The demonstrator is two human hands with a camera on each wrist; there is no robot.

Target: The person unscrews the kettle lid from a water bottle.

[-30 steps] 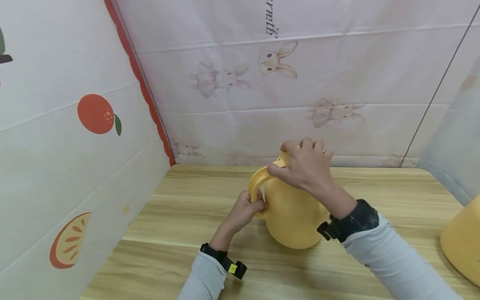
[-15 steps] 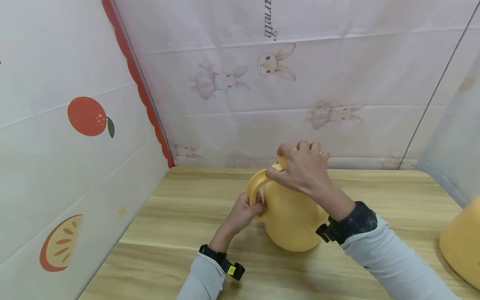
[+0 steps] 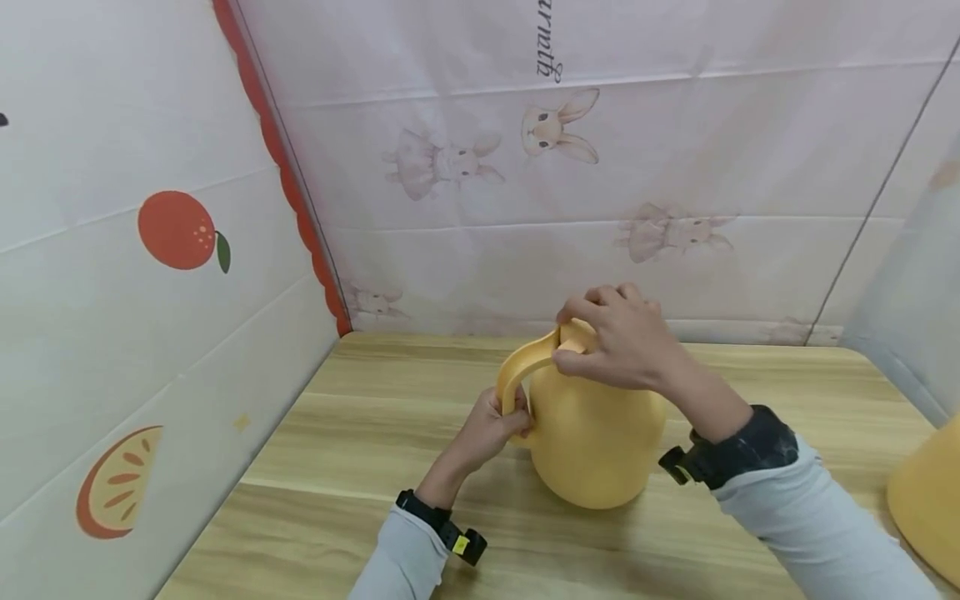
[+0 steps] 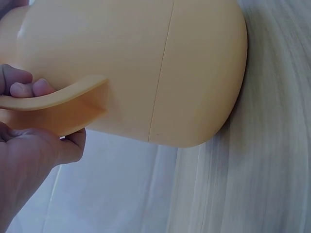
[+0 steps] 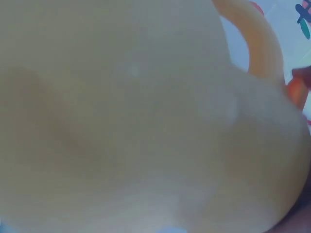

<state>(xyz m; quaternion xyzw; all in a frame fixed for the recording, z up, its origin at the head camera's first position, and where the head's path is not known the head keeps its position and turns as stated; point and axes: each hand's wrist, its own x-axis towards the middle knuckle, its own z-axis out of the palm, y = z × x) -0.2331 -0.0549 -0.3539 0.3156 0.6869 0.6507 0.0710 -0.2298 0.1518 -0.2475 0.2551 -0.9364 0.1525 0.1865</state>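
A yellow pitcher (image 3: 600, 450) stands on the wooden table, its handle on the left. Around the lower part of that handle (image 4: 73, 94) the fingers and thumb of my left hand (image 3: 480, 427) are curled. My right hand (image 3: 624, 343) grips the lid (image 3: 576, 337) from above, thumb at the near side and fingers bent over the far side. Most of the lid lies hidden under the right hand. In the right wrist view, the pitcher's blurred body fills nearly everything.
Another yellow rounded object (image 3: 930, 500) is cut off by the right edge of the head view. Behind the wood-grain table (image 3: 360, 517) rises a fabric wall (image 3: 480, 267) with rabbit prints. A fruit-printed wall (image 3: 247, 358) borders the left side.
My right hand has shifted a little to the right over the top, uncovering more of the lid by the handle. The left hand keeps its grip in the same place.
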